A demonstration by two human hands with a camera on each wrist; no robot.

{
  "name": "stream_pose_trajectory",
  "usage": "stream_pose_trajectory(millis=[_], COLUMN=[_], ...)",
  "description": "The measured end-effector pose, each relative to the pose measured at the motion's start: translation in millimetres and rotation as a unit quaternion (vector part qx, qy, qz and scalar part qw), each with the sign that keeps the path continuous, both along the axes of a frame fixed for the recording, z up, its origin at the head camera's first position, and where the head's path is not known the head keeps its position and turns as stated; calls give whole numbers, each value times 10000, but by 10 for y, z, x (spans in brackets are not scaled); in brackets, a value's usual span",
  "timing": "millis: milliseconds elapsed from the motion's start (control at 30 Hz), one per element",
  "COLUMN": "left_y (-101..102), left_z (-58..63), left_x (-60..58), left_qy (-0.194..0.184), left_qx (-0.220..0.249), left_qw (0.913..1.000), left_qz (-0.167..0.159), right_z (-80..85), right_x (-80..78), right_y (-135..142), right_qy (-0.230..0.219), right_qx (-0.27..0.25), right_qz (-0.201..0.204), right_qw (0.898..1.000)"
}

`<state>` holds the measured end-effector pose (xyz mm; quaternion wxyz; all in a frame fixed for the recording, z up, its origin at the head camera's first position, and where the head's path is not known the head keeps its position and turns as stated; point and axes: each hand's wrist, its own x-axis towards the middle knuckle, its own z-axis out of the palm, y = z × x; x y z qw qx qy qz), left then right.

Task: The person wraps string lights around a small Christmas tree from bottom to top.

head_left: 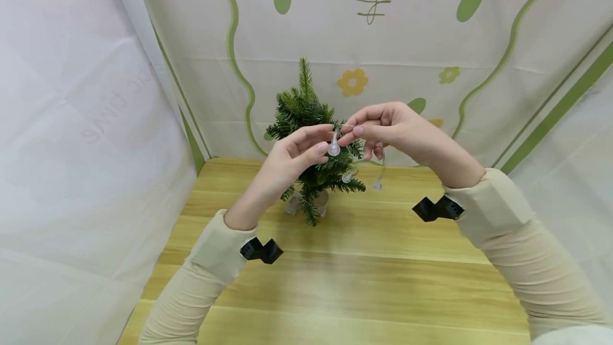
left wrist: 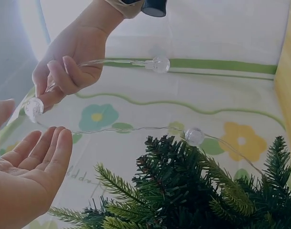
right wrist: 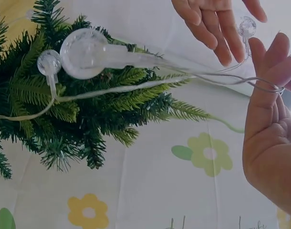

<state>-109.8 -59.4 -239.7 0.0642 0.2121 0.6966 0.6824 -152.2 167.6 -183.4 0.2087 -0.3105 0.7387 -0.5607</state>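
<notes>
A string of clear bulb lights [left wrist: 160, 64] hangs between the hands and a small green artificial tree [head_left: 306, 105]. My right hand [head_left: 397, 121] pinches its thin wire between thumb and fingers, in front of the tree's right side. One clear bulb [head_left: 334, 148] dangles from that pinch, close to the left fingertips. My left hand [head_left: 299, 150] is held beside this bulb with fingers extended and thumb apart; in the left wrist view nothing lies in its grasp. Another bulb [right wrist: 49, 63] rests against the branches in the right wrist view, and the wire runs on into the tree.
The tree's pale base [head_left: 322, 201] stands on a wood-grain table [head_left: 364, 286], with a small whitish object [head_left: 292, 205] beside it. A printed fabric backdrop [head_left: 397, 41] rises behind the tree, and white cloth [head_left: 62, 174] hangs on the left.
</notes>
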Motion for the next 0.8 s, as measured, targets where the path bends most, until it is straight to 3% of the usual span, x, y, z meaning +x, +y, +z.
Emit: stream_pose_trajectory(millis=[133,367,567,800], left_y=[21,-3,-43,-66], left_z=[-7,-16,12,26], left_x=[2,5,19,29], left_qy=[-153,-80,225,319], left_qx=[6,156,-292,-995], left_qw=[9999,9998,9993,9945], left_qz=[64,5,51,69], right_z=[-27,-49,-74,-86], right_x=[-3,-27,-34,-40], right_y=[-36,-64,-48,-32], right_qy=[10,27,121,143], right_qx=[52,320,861,902], right_qz=[50,-58,44,417], right_qw=[10000,9995,9962,9949])
